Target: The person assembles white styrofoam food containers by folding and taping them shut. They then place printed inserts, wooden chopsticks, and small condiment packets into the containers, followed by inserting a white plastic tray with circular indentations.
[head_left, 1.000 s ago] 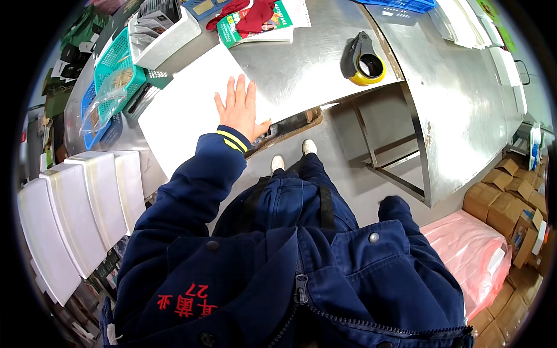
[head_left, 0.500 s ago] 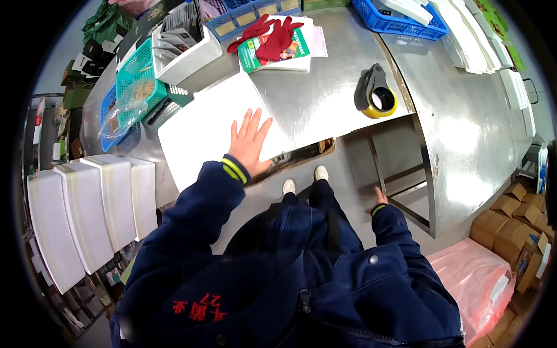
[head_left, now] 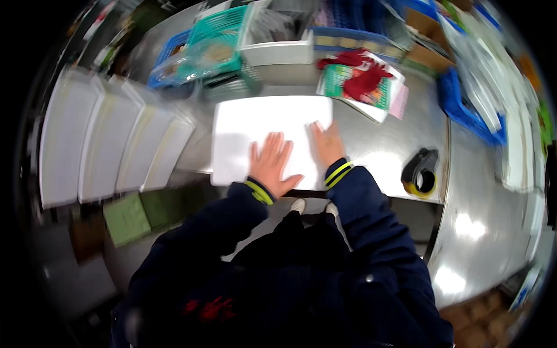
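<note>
A white, flat rectangular panel with rounded corners (head_left: 243, 124) lies on the steel table near its front edge; its thickness cannot be made out. My left hand (head_left: 271, 165) rests palm down on its lower middle, fingers spread and thumb toward the right. At the panel's right side is my right hand (head_left: 328, 144), slightly blurred, fingers stretched out and pointing away from me. It touches or hovers just over the right edge; which one cannot be told. Neither hand grips anything.
A tape dispenser (head_left: 420, 173) stands on the steel table (head_left: 377, 156) at right. Red gloves (head_left: 364, 81) lie on papers behind. Green basket (head_left: 216, 32), white bin (head_left: 278, 53) and blue crate (head_left: 464, 107) line the back. White boxes (head_left: 69, 139) stand at left.
My right hand has come up from beside my body to the panel's right edge. My left hand stays spread on the panel. The whole view has turned toward the left.
</note>
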`<state>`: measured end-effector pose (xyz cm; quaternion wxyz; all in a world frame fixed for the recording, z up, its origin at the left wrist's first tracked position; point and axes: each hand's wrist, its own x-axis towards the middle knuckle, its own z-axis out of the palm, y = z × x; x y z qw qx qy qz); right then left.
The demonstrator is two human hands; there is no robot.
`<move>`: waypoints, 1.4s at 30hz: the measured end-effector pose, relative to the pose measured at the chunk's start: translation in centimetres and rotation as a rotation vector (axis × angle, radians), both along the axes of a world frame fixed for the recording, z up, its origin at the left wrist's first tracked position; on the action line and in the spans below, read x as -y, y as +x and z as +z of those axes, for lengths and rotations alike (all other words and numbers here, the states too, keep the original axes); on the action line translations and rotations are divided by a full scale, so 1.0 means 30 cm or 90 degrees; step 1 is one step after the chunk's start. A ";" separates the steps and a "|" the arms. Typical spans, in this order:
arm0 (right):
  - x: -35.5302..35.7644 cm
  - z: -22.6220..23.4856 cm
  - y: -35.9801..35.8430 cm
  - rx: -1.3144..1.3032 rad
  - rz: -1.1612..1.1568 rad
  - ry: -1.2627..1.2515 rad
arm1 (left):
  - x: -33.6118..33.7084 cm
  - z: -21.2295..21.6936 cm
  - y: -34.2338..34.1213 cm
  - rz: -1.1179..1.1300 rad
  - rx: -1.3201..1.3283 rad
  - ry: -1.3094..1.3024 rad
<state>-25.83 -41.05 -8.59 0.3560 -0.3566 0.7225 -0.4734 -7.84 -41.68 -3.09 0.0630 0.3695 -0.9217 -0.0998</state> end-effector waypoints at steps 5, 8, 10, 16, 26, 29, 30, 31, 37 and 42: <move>0.331 -0.058 -0.194 -0.200 0.112 -0.016 | 0.034 -0.001 0.030 -0.004 -0.075 0.029; 0.372 -0.060 -0.176 -0.212 0.147 -0.168 | 0.036 -0.013 0.064 0.011 -0.110 0.025; 0.351 -0.047 -0.173 -0.195 0.090 -0.222 | 0.033 -0.018 0.077 0.008 -0.165 0.014; -0.036 -0.063 -0.213 0.097 -0.063 0.048 | -0.094 -0.083 0.288 0.139 -0.518 -0.009; -0.246 -0.026 0.097 0.286 -0.233 0.241 | -0.043 -0.211 0.527 0.277 -0.733 0.306; -0.228 0.005 0.130 0.271 -0.254 0.278 | -0.061 -0.193 0.543 0.252 -0.668 0.312; -0.230 0.012 0.121 0.280 -0.267 0.280 | -0.061 -0.147 0.548 0.222 -0.681 0.361; -0.234 0.015 0.104 0.294 -0.279 0.278 | -0.069 -0.101 0.549 0.206 -0.641 0.333; -0.268 -0.002 0.008 0.391 -0.243 0.171 | -0.059 0.097 0.488 -0.017 -0.520 0.242; -0.278 -0.071 -0.083 0.475 -0.183 0.056 | 0.021 0.136 0.437 -0.062 -0.555 0.201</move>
